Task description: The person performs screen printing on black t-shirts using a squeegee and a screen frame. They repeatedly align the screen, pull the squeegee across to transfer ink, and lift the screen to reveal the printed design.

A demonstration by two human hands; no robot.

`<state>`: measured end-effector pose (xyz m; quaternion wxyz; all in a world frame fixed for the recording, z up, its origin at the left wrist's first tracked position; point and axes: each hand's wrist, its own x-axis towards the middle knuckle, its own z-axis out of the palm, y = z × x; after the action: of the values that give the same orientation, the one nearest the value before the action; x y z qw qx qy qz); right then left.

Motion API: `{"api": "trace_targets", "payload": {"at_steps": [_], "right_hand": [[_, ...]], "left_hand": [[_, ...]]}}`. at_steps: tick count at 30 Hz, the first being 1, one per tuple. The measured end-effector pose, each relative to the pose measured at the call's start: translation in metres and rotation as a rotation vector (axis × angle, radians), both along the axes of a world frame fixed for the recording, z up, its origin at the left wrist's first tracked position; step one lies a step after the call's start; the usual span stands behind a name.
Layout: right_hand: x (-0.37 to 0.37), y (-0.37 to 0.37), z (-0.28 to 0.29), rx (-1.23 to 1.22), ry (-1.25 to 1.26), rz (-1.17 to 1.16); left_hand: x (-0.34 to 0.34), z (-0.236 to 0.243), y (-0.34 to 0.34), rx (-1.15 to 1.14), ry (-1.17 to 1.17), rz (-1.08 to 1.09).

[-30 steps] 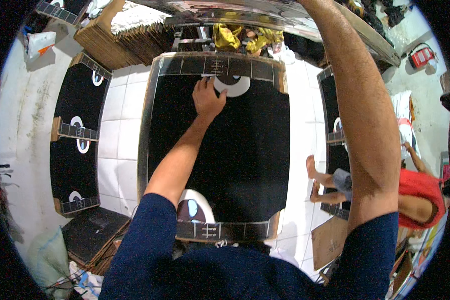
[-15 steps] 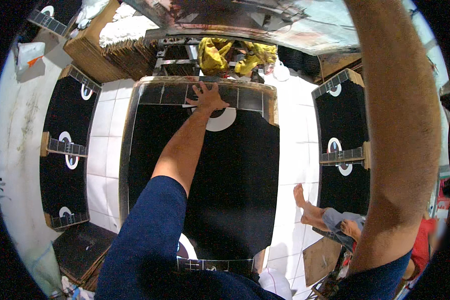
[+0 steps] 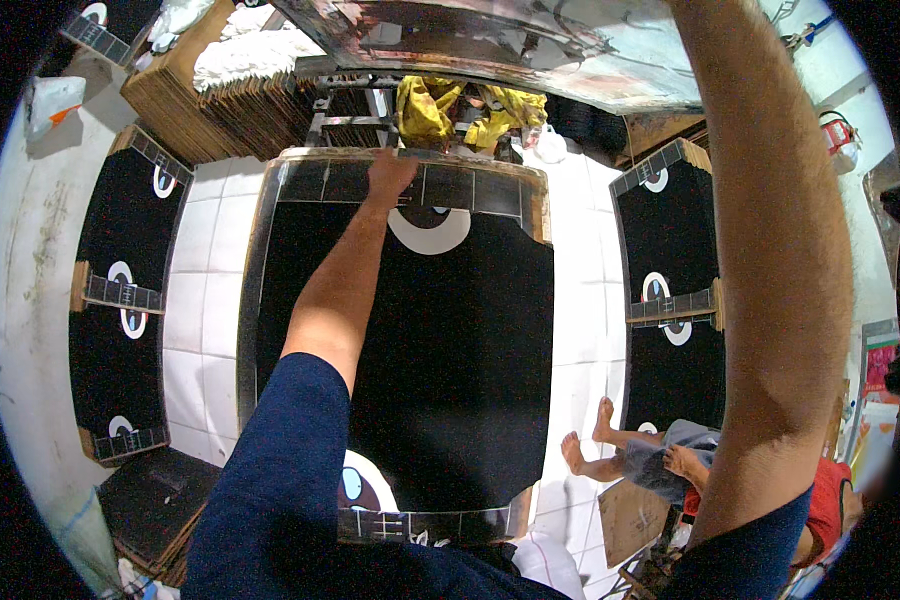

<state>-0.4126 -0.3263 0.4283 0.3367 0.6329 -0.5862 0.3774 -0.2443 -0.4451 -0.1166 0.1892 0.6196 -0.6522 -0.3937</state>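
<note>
My left hand (image 3: pixel 392 178) reaches to the far edge of a wide board (image 3: pixel 247 330) in front of me, over its dark taped strip (image 3: pixel 450 186). Its fingers are smeared and partly hidden, so their pose is unclear. A smooth black panel (image 3: pixel 440 350) lies flat on the board. Near the far strip it bears a white and dark eye-shaped print (image 3: pixel 432 233); a second eye print (image 3: pixel 367 484) shows by my body. My right forearm (image 3: pixel 785 260) is raised along the right side, and the hand is beyond the top of the picture. A large stained framed screen (image 3: pixel 490 50) slants above the far edge.
Long boards with black panels and eye prints stand left (image 3: pixel 120 360) and right (image 3: pixel 670 240), across white tiled floor (image 3: pixel 208 310). Yellow cloths (image 3: pixel 428 112) hang beyond the board, beside stacked brown sheets (image 3: pixel 255 120). At right, another person's bare feet (image 3: pixel 585 440) extend onto the tiles.
My left hand has gone from spread fingers on the strip to the board's far edge, slightly left, uncovering more of the eye print. The other person's feet have shifted down and left.
</note>
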Motion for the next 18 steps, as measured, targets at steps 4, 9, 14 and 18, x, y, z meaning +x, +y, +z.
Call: {"api": "trace_targets", "payload": {"at_steps": [4,9,14,18], "right_hand": [[0.017,0.042,-0.023,0.060,-0.191,-0.100],[0.035,0.104,-0.074,0.105,-0.178,0.066],[0.058,0.178,-0.168,-0.121,0.022,0.128],[0.098,0.250,-0.271,0.011,-0.109,0.097]], "left_hand": [[0.046,-0.004,-0.008,-0.071,0.391,0.101],[0.081,0.105,0.113,0.160,1.143,0.467],[0.122,0.248,0.322,-0.029,1.572,0.280],[0.139,0.269,0.392,0.179,1.571,0.492]]}}
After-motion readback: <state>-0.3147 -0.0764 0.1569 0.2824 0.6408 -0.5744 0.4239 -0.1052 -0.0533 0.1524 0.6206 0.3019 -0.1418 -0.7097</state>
